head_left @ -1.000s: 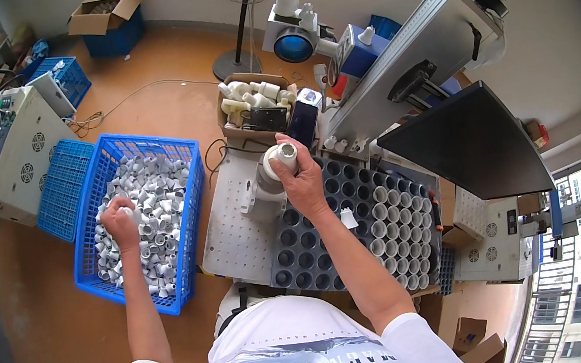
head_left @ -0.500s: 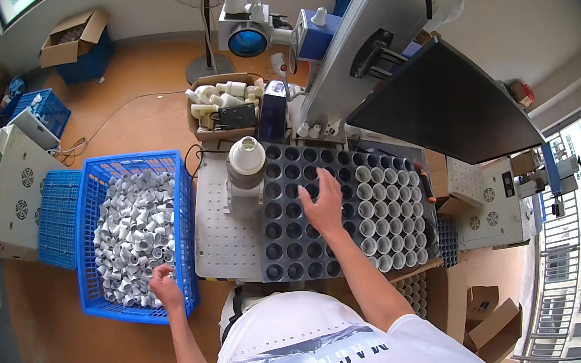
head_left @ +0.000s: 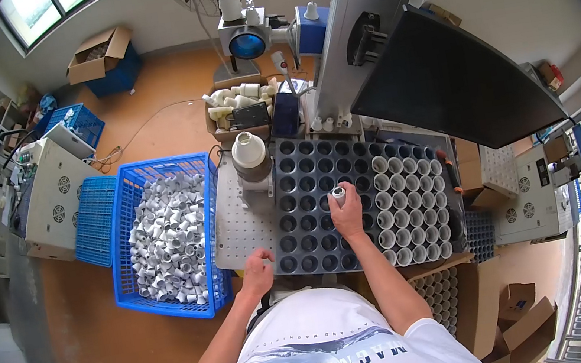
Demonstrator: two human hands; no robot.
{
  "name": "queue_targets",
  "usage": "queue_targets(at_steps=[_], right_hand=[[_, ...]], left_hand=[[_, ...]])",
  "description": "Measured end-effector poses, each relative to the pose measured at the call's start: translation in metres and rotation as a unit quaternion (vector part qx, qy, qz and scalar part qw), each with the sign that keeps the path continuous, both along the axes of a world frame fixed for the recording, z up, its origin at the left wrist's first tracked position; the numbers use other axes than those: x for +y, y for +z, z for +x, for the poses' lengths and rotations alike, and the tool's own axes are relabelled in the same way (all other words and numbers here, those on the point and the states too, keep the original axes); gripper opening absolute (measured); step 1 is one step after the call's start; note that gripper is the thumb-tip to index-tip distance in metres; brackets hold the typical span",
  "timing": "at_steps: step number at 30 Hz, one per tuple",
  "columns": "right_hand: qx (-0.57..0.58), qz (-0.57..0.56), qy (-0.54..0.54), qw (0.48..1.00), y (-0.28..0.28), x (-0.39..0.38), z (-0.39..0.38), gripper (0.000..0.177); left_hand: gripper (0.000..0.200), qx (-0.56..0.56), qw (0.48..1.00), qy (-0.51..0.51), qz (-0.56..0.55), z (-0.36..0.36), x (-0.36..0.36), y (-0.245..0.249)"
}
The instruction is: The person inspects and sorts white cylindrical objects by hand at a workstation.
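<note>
Over the black tray (head_left: 286,204) of round holes, my right hand (head_left: 347,210) grips a small white fitting (head_left: 339,192) at its fingertips. White round parts (head_left: 401,218) fill several columns on the tray's right side, while the holes near my hand are dark. My left hand (head_left: 259,272) is curled above the front edge of the perforated metal plate (head_left: 237,223); whether anything is in its fingers is too small to tell. Left of it stands a blue basket (head_left: 120,259) heaped with grey-white fittings (head_left: 167,237).
A machine head with a white cap (head_left: 248,150) rises between plate and tray. Behind are a box of white pipe parts (head_left: 223,133), a blue lens unit (head_left: 246,44) and a large black monitor (head_left: 452,82). An orange-handled tool (head_left: 449,169) lies right of the tray.
My left hand has moved right, from the basket to the plate's front edge. My right hand has closed from an open pose and now holds a fitting. The camera view has shifted.
</note>
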State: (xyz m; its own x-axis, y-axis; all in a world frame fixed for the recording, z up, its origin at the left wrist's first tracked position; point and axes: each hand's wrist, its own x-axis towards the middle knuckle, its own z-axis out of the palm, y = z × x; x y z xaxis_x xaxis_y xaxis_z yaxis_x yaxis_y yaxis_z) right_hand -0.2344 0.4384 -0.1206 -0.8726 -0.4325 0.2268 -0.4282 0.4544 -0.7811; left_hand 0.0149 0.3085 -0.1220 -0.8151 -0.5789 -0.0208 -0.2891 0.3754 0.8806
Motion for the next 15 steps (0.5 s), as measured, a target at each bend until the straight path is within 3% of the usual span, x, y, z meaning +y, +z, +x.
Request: queue_targets(at_steps=[2,3,8,15], right_hand=[[-0.005,-0.013,0.026,1.0,-0.016,0.001,0.007,0.037],[0.068,-0.006,0.046,0.997,-0.039,0.006,0.008,0.038],[0.071,-0.015,0.037,0.997,-0.037,0.008,0.012,0.037],[0.091,-0.015,0.035,0.995,-0.038,0.008,0.009,0.035]], left_hand=[[0.019,-0.037,0.999,-0.031,0.0,-0.009,0.012,-0.007],[0.02,-0.063,0.997,-0.045,-0.005,-0.012,0.018,-0.013],[0.019,-0.075,0.979,-0.143,-0.127,-0.008,0.018,-0.028],[0.012,-0.108,0.947,-0.204,-0.223,-0.013,0.025,-0.025]])
